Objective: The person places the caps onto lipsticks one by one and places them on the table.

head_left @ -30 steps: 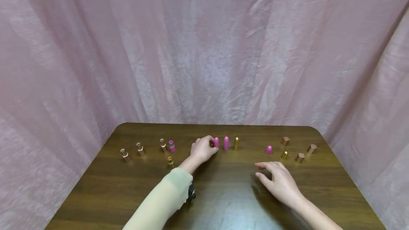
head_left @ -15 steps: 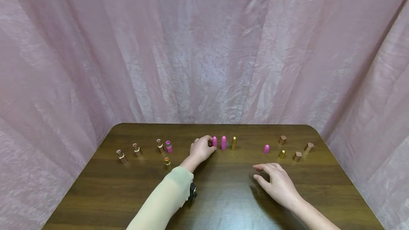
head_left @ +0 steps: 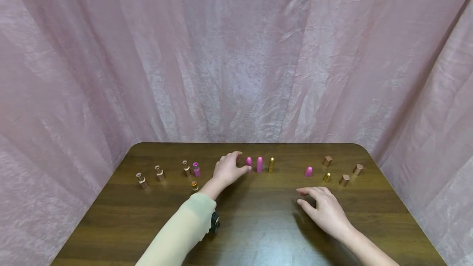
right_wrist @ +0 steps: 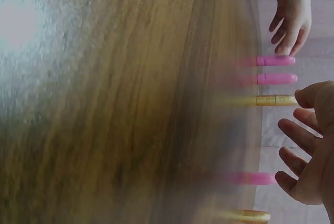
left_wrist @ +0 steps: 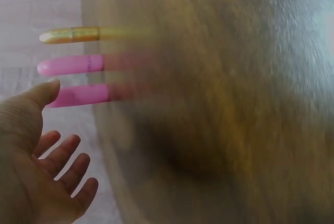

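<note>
Three closed lipstick tubes stand upright in a row at the table's middle: a pink lipstick (head_left: 249,162) on the left, another pink lipstick (head_left: 260,165) beside it, and a gold lipstick (head_left: 271,166). My left hand (head_left: 226,170) is just left of the row, thumb and fingers spread apart and holding nothing. Its thumb is close to the leftmost pink tube; whether they touch I cannot tell. The right hand (head_left: 326,209) hovers over the table nearer to me, fingers loosely bent, nothing in them. Beyond it stand a pink cap (head_left: 308,171) and a gold cap (head_left: 327,177).
On the left stand uncapped lipstick bases: several rose-gold ones (head_left: 159,173), a pink base (head_left: 196,170) and a short gold base (head_left: 195,186). Hexagonal rose-gold caps (head_left: 344,180) are at the right. Behind the wooden table (head_left: 258,225) hangs a pink curtain (head_left: 236,52).
My left hand's fingers have parted from the leftmost pink lipstick, and the hand has drawn slightly left. That tube stays standing in the row. The right hand is nearly still.
</note>
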Tool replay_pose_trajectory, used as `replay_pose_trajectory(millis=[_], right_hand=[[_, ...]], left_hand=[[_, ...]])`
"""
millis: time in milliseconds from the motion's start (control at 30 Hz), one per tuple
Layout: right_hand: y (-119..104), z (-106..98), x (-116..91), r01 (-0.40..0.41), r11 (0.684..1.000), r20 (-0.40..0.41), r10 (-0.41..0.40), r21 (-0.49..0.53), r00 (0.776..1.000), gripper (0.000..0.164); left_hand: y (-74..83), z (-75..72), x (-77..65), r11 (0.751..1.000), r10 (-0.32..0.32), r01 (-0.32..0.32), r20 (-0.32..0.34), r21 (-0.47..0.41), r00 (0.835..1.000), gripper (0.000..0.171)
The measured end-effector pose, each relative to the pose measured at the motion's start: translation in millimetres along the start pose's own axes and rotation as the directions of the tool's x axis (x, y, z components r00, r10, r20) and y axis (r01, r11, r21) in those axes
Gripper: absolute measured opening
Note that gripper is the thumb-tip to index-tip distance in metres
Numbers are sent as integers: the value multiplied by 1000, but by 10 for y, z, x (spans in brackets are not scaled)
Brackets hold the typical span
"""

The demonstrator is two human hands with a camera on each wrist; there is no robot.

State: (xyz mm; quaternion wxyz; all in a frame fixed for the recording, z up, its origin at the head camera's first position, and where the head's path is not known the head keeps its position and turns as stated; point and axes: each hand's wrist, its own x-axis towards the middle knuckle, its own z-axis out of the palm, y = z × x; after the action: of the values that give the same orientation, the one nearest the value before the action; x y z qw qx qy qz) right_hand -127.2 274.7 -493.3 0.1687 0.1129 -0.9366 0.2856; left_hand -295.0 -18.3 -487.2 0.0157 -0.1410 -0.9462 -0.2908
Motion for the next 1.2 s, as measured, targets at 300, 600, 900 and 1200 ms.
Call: replay_pose_trajectory(millis=[300, 600, 900, 1200], right_hand=[[114, -152, 44, -26, 999, -5, 26, -34, 1000, 30], [301, -347, 207, -21, 993, -34, 18, -114, 999, 32], [451, -402, 492, 7, 971, 2, -6, -238, 1000, 41], [553, -336, 767, 103, 928, 94, -74, -357, 993, 47]], left_hand=[[58, -286, -174, 983, 120, -116, -26, 140, 992, 75], [133, -508, -552, 904, 343, -319, -37, 284, 939, 72], [216, -503, -1049, 797, 506, -498, 72, 341, 859, 70], [245, -291, -1422, 750, 583, -588, 118, 302, 804, 65]])
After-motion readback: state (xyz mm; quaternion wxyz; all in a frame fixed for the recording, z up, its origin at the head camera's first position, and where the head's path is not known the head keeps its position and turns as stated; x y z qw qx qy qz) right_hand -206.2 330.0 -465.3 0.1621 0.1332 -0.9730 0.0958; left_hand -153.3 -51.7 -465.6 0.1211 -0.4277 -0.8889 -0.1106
